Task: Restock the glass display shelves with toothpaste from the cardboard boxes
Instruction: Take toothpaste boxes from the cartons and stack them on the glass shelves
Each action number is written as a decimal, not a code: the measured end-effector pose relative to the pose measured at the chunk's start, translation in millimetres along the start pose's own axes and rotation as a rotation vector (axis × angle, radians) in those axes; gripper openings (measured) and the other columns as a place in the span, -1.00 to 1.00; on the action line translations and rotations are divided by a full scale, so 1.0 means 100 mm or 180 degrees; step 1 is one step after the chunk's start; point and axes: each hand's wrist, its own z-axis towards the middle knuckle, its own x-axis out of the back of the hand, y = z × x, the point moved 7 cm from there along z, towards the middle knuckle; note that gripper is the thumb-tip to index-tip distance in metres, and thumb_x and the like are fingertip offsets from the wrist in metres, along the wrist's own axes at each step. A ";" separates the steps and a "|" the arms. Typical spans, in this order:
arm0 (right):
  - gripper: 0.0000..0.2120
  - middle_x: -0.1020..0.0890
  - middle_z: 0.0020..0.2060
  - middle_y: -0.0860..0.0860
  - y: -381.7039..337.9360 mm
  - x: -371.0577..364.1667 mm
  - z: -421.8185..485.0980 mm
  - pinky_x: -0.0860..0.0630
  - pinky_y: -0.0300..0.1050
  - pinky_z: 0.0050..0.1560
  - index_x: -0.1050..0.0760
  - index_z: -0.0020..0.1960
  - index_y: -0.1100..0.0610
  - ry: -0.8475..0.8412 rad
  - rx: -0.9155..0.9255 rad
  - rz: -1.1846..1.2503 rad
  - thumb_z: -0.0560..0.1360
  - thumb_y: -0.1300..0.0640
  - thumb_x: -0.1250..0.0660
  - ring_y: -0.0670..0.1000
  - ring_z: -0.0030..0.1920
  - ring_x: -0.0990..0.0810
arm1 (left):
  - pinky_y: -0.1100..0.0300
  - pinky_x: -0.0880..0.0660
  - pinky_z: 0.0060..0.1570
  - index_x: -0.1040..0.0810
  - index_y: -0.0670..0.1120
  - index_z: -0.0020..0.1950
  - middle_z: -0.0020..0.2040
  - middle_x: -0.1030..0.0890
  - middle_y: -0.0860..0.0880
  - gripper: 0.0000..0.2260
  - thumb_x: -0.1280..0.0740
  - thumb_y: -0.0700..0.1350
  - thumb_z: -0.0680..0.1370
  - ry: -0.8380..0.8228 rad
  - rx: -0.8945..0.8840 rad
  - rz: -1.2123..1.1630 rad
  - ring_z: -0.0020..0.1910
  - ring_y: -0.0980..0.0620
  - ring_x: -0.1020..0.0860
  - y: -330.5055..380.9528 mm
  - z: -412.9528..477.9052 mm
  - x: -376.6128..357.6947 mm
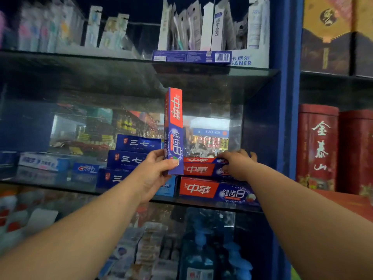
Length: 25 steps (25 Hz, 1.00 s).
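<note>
Left hand (154,168) clamped around the lower end of a red-and-blue cardboard toothpaste carton (174,130), thumb across its front face, carton held upright above the middle glass shelf (201,204). Right hand (236,164) lies palm-down on the right end of the top carton in a stack of matching red-and-blue toothpaste cartons (203,179), fingers spread and pressing on it, not wrapped round it. Stack lies flat at the right end of that shelf, just beside the upright carton; bottom carton sits at the front edge. Left of the held carton, a stepped pile of dark blue toothpaste boxes with white characters (129,158), touching the left forearm in view. Further left, a white-and-blue toothpaste box (40,161) and a small blue Crest box (85,168), both lying flat. Upper glass shelf (141,65) carries a flat blue carton with a barcode (191,57) and upright packs of toothbrushes (189,29), blurred. Red cylindrical tins with gold characters (319,146) stand in the neighbouring bay to the right.
</note>
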 end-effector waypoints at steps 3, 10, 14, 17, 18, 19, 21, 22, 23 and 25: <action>-0.55 -0.30 0.45 0.03 0.04 -0.12 0.12 -0.05 0.27 0.42 -0.20 0.47 -0.24 -0.0001 0.0114 -0.0097 0.61 -0.01 -0.16 0.15 0.46 -0.15 | 0.21 -0.58 -0.22 -0.31 -0.13 0.32 0.09 -0.62 -0.07 -0.57 -0.33 -0.33 0.50 0.0039 -0.0013 0.0027 -0.07 0.04 -0.64 -0.07 0.05 -0.03; -0.58 -0.23 0.47 0.01 0.10 -0.23 0.19 -0.09 0.28 0.42 -0.29 0.44 -0.23 -0.0034 -0.0067 -0.0101 0.60 0.03 -0.16 0.16 0.45 -0.19 | 0.12 -0.55 -0.09 -0.31 -0.13 0.31 0.12 -0.61 -0.08 -0.59 -0.33 -0.32 0.51 -0.0008 0.0000 -0.0026 -0.03 0.01 -0.63 -0.17 0.12 -0.21; -0.52 -0.48 0.32 -0.02 -0.21 0.23 -0.06 -0.39 -0.05 0.13 -0.37 0.41 -0.01 0.0597 0.0330 0.2782 0.57 -0.20 -0.17 -0.01 0.21 -0.47 | 0.14 -0.55 -0.13 -0.30 -0.11 0.29 0.14 -0.61 -0.06 -0.59 -0.35 -0.30 0.51 0.0027 -0.0054 0.0123 -0.02 0.02 -0.62 -0.24 0.17 -0.35; -0.41 -0.56 0.21 -0.04 -0.58 0.41 -0.11 -0.52 -0.11 -0.01 -0.31 0.40 -0.01 0.0407 0.0691 0.3625 0.48 -0.25 -0.31 -0.05 0.12 -0.59 | 0.04 -0.56 0.01 -0.31 -0.01 0.25 0.15 -0.59 0.03 -0.53 -0.46 -0.19 0.45 0.0149 -0.0200 0.0557 0.04 0.04 -0.61 -0.28 0.24 -0.47; -0.44 -0.58 0.17 -0.02 -0.64 0.44 -0.09 -0.57 -0.06 0.02 -0.31 0.37 0.01 0.0458 0.0693 0.3522 0.47 -0.17 -0.37 -0.02 0.08 -0.61 | 0.02 -0.53 0.08 -0.31 0.03 0.22 0.14 -0.58 0.07 -0.51 -0.50 -0.13 0.42 0.0236 -0.0277 0.0890 0.06 0.05 -0.59 -0.28 0.26 -0.50; -0.49 -0.59 0.16 0.01 -0.64 0.48 -0.05 -0.57 -0.02 0.07 -0.33 0.35 0.03 0.0569 0.0613 0.3337 0.48 -0.07 -0.40 0.01 0.07 -0.62 | 0.03 -0.51 0.12 -0.31 0.05 0.20 0.12 -0.57 0.09 -0.50 -0.52 -0.07 0.40 0.0322 -0.0376 0.1266 0.06 0.08 -0.57 -0.26 0.28 -0.54; -0.61 -0.60 0.15 0.04 -0.56 0.61 0.00 -0.50 -0.07 0.04 -0.39 0.31 0.07 0.0864 0.0497 0.2713 0.52 0.08 -0.36 0.07 0.08 -0.59 | 0.08 -0.47 0.15 -0.34 0.06 0.21 0.17 -0.55 0.07 -0.54 -0.48 0.03 0.42 0.0365 -0.0608 0.2015 0.11 0.08 -0.54 -0.23 0.31 -0.62; -0.64 -0.59 0.16 0.06 -0.50 0.68 0.01 -0.45 -0.11 0.00 -0.40 0.31 0.07 0.0987 0.0486 0.2278 0.53 0.11 -0.32 0.09 0.09 -0.58 | 0.10 -0.44 0.17 -0.36 0.05 0.25 0.24 -0.53 0.04 -0.56 -0.43 0.08 0.46 0.0286 -0.0746 0.2530 0.17 0.05 -0.51 -0.23 0.31 -0.66; -0.64 -0.58 0.17 0.08 -0.45 0.75 0.01 -0.41 -0.12 -0.03 -0.40 0.33 0.08 0.1052 0.0506 0.1836 0.55 0.13 -0.28 0.11 0.10 -0.56 | 0.12 -0.40 0.19 -0.37 0.03 0.31 0.30 -0.49 0.03 -0.57 -0.35 0.13 0.50 0.0186 -0.0909 0.3164 0.24 0.03 -0.46 -0.25 0.31 -0.71; -0.59 -0.53 0.25 0.10 -0.36 0.78 0.06 -0.42 -0.08 0.06 -0.34 0.42 0.05 0.0993 0.0511 0.1104 0.58 0.12 -0.23 0.14 0.17 -0.51 | 0.13 -0.29 0.31 -0.31 0.00 0.42 0.42 -0.37 0.01 -0.50 -0.20 0.20 0.56 -0.0018 -0.1349 0.4339 0.39 0.01 -0.33 -0.33 0.32 -0.77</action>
